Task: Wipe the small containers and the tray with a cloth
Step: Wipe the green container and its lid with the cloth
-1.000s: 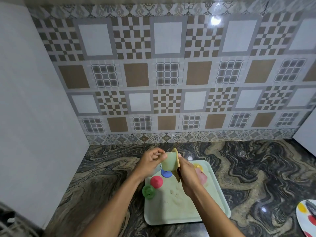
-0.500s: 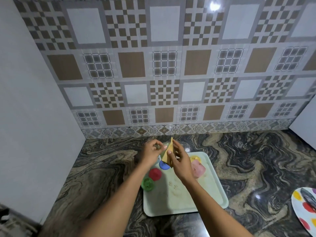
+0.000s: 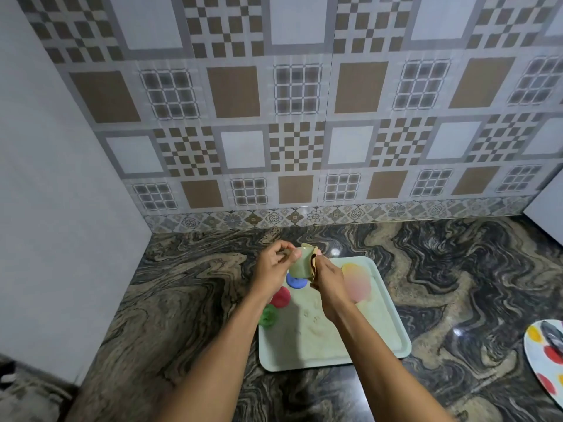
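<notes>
The left hand (image 3: 275,263) is pinching a pale green cup (image 3: 297,264) by its rim. Its grip is narrow, with thumb and fingertips curled on the edge, and it is holding the cup in the air over the far left corner of the tray (image 3: 387,330). The right hand (image 3: 327,277) is gripping a tan cloth (image 3: 312,263) and pressing it against the cup's side. I cannot tell how much of the cloth is reaching inside.

The main risk is probably that rim pinch. If the right hand is rubbing hard or twisting, the smooth cup could be slipping out of so small a hold. It would then be dropping onto the blue container (image 3: 295,282) just below, or bouncing off the tray onto the tabletop (image 3: 182,300).

The red container (image 3: 281,296) and the green container (image 3: 268,315) are sitting at the tray's left edge, right under the left forearm. A lowering arm could be nudging the green one off the rim.

A pink container (image 3: 358,284) is lying close beside the right wrist, blurred here, and a wide wiping stroke could be knocking it.

Pale powder (image 3: 313,327) is lying on the tray floor. A cleaned cup set back down there would likely be picking it up again.

A plate (image 3: 545,354) is resting well apart, at the right edge.
</notes>
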